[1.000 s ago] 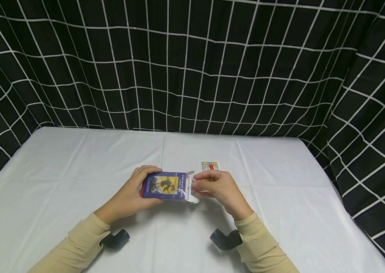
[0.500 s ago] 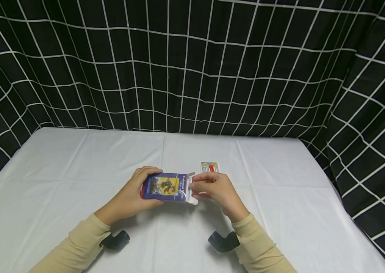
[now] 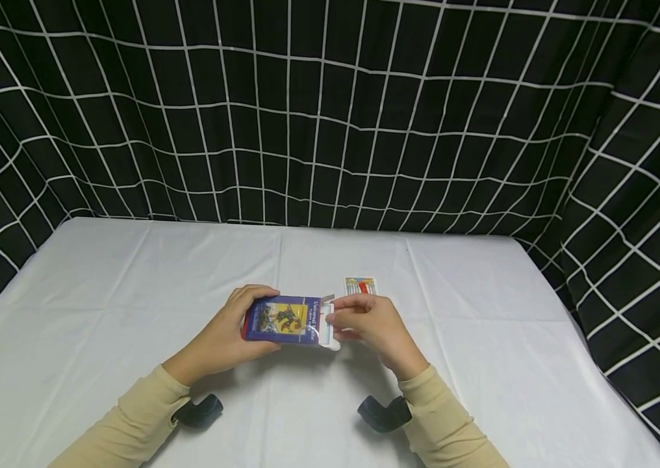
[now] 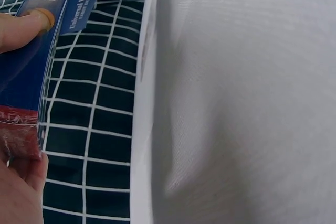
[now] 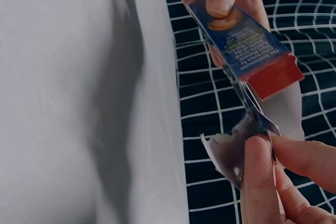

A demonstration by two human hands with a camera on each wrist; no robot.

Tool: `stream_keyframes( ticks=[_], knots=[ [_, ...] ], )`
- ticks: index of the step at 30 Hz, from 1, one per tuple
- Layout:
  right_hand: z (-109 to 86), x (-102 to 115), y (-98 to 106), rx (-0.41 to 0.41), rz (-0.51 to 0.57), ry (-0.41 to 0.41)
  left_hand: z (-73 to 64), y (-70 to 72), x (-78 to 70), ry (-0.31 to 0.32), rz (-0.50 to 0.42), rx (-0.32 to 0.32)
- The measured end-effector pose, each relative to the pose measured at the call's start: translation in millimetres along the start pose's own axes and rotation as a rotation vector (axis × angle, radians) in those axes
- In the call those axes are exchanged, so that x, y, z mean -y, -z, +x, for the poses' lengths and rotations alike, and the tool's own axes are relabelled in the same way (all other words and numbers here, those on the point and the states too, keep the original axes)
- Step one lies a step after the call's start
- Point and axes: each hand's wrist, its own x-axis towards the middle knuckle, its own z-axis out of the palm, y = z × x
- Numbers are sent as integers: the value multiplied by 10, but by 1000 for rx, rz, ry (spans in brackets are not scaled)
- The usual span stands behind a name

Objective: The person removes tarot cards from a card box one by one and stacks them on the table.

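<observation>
My left hand (image 3: 226, 335) grips a blue tarot card box (image 3: 283, 318) with a yellow picture on its front, holding it above the table with the mouth to the right. In the left wrist view the thumb (image 4: 21, 31) lies along the box's side. My right hand (image 3: 378, 323) is at that mouth. Its thumb and fingers pinch a thin piece there; I cannot tell whether it is a card or a flap. A torn white flap (image 5: 224, 153) sticks out beside these fingers in the right wrist view.
A tarot card (image 3: 360, 285) with a red figure lies on the white-covered table (image 3: 149, 279), just beyond the right hand and partly hidden by it. Black cloth with a white grid (image 3: 318, 117) hangs behind and at the sides. Dark curved pieces (image 3: 385, 414) are at both wrists.
The right hand first came slightly left toward the box mouth, then drew back a little to the right. More of a pale piece shows at the mouth now. The left hand is nearly still.
</observation>
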Motion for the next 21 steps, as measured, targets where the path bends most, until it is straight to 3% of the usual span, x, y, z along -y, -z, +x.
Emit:
stream_keyframes(
  ticks=[15,21],
  knots=[
    [2,64,147,7,-72,34,0,35,-19,19,-19,-11],
    [-1,85,212,52,-97,32,-3,29,-17,17,-12,-10]
  ],
)
